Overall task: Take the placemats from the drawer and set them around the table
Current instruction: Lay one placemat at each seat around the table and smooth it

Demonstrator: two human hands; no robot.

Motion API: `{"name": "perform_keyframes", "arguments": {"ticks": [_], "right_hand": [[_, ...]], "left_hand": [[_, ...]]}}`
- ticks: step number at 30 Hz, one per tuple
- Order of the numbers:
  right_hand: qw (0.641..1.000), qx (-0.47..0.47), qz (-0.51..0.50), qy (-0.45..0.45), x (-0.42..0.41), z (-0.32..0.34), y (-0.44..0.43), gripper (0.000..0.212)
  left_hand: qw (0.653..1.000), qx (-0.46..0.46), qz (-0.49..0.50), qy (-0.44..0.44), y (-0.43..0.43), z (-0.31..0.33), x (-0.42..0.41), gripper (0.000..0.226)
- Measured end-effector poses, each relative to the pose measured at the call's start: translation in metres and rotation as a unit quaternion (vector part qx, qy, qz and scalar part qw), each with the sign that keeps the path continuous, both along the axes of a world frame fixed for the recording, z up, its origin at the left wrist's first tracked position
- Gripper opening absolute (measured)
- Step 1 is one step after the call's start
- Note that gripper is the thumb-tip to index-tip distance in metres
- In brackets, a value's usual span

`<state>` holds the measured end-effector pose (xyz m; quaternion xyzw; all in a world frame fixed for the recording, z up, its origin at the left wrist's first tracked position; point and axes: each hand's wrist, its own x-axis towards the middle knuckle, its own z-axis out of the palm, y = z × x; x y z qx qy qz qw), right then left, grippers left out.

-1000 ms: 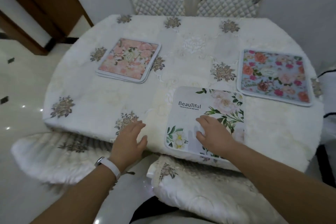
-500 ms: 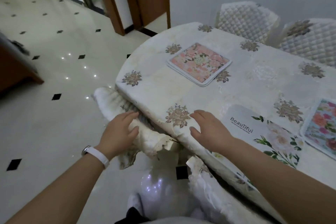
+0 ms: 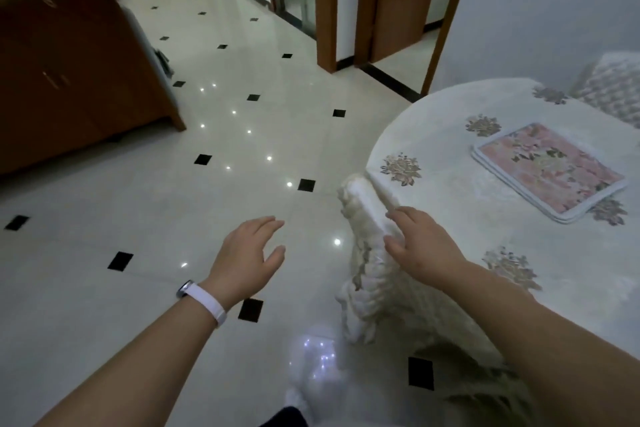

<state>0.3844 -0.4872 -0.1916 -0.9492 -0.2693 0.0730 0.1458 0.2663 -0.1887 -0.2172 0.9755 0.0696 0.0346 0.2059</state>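
A pink floral placemat stack (image 3: 549,172) lies on the round table (image 3: 450,163), which is covered in a white cloth with embroidered flowers. My right hand (image 3: 420,246) rests with relaxed fingers on the top of a white quilted chair back (image 3: 363,204) at the table's left edge. My left hand (image 3: 247,255) hovers open over the floor, holding nothing; a white band is on its wrist. The other placemats are out of view.
A brown wooden cabinet (image 3: 69,80) stands at the far left across the glossy tiled floor (image 3: 207,184). Wooden door frames (image 3: 325,3) and open doorways are at the back. Another quilted chair (image 3: 613,87) sits behind the table at the right.
The view has swung left, away from the table toward the cabinet. My right hand left the white placemat and table edge for the chair back. My left hand came off the chair cover.
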Motion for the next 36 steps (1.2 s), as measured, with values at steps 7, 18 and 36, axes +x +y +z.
{"name": "perform_keyframes", "arguments": {"ticks": [7,18,36], "right_hand": [[1.0,-0.015,0.0,-0.007,0.007,0.002,0.078,0.047],[0.995,0.016,-0.098,0.009,0.065,-0.004,0.079,0.049],[0.987,0.016,-0.155,0.04,0.223,-0.054,0.028,0.047]], "left_hand": [[1.0,0.023,-0.008,0.015,0.086,0.002,0.007,0.061],[0.997,0.028,-0.073,0.009,0.098,0.0,0.083,0.062],[0.966,0.074,-0.241,0.064,0.029,-0.004,0.338,0.061]]}}
